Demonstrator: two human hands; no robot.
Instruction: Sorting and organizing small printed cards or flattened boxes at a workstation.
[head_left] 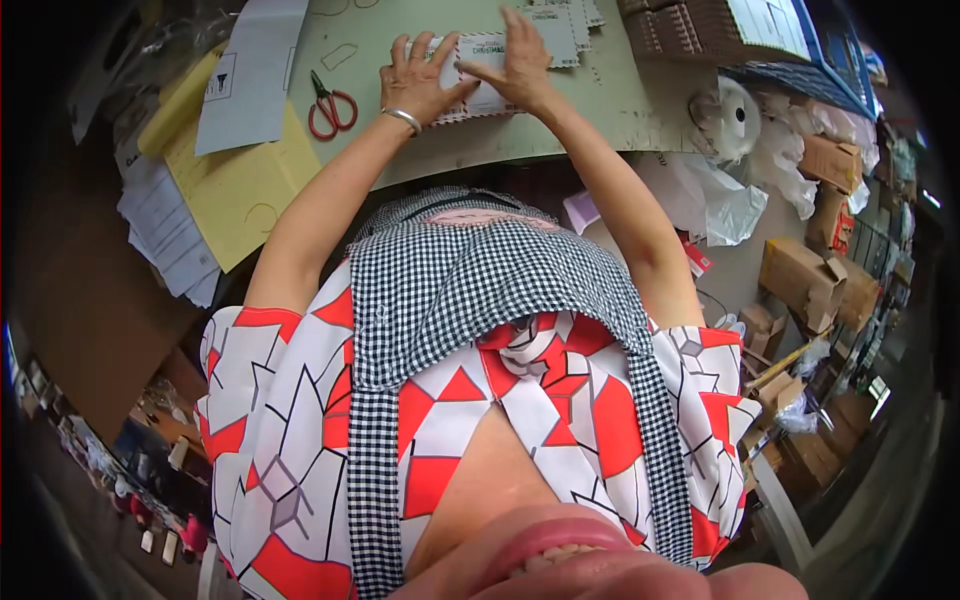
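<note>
On the pale green table lies a white printed card with a red striped edge and green lettering. My left hand rests on its left part with the fingers spread, a silvery bangle at the wrist. Across the right part of the card is my right hand, its fingers stretched out and its thumb pointing toward the left hand. Both hands press down flat rather than grip. More of the same printed cards overlap just beyond my right hand. Red-handled scissors lie left of my left hand.
Yellow paper and a white sheet cover the table's left side. Stacked brown pieces and a blue crate stand at the far right. Clear plastic bags and cardboard boxes fill the right side.
</note>
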